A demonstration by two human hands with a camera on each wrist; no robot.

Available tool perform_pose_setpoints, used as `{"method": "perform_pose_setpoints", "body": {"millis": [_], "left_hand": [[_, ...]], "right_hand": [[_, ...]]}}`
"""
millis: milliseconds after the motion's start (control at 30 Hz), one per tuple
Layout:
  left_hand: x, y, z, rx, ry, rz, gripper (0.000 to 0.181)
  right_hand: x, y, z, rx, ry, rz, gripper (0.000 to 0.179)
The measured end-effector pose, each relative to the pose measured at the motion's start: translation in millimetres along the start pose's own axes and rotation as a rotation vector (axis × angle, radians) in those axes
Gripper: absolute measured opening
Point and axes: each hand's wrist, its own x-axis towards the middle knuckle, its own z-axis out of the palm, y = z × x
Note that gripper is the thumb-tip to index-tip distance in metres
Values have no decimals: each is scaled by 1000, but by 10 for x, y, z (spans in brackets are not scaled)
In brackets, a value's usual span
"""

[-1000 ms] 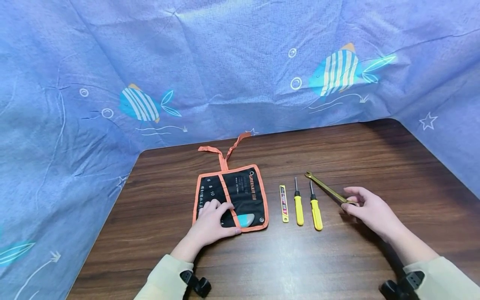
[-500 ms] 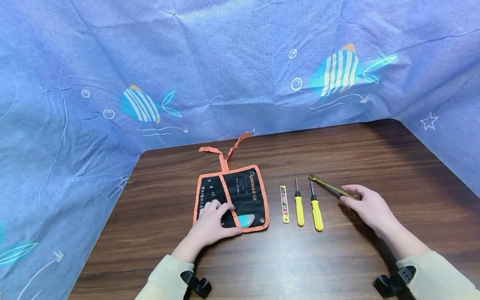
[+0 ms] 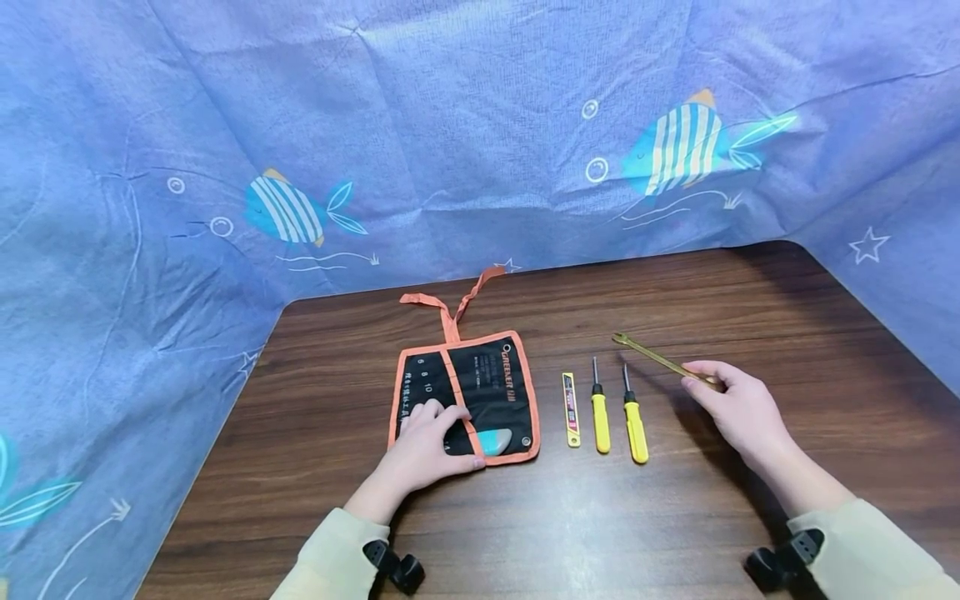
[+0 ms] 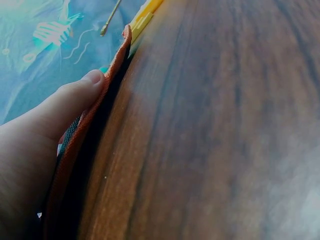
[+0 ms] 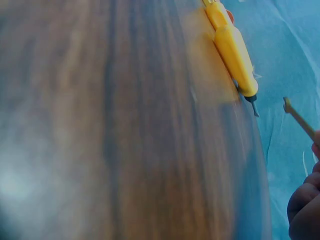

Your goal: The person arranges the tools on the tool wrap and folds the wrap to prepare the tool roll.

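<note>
In the head view, my right hand pinches the ring end of a brass-coloured combination wrench between thumb and fingers. Its open end points up and left, raised over the table. The right wrist view shows the wrench at the right edge, with part of the hand. My left hand rests on a black tool pouch with orange trim, fingertips by the slanted pocket edge. Its thumb lies on the orange border in the left wrist view. A teal-and-grey rounded piece pokes out of the pocket.
Between the hands lie a yellow screwdriver, a second yellow screwdriver and a slim yellow blade pack. Orange ties stretch from the pouch toward the back. A blue fish-print cloth hangs behind the brown wooden table.
My right hand has raised the wrench off the table and shifted slightly left. Its grip has settled on the ring end. The left hand and pouch look the same.
</note>
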Motion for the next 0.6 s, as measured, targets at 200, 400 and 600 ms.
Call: {"method": "perform_pose_setpoints", "body": {"millis": [200,400,600], "left_hand": [[2,-8,12,6,-4,1,71],[9,-12,25,2,0,6,68],[9,-18,40,7,18,12,67]], "right_hand": [[27,-124,86,-5,-55,-67,38],[64,-260,202,-26,-135,-96,35],[62,-406,346,-23,-206,-151,25]]}}
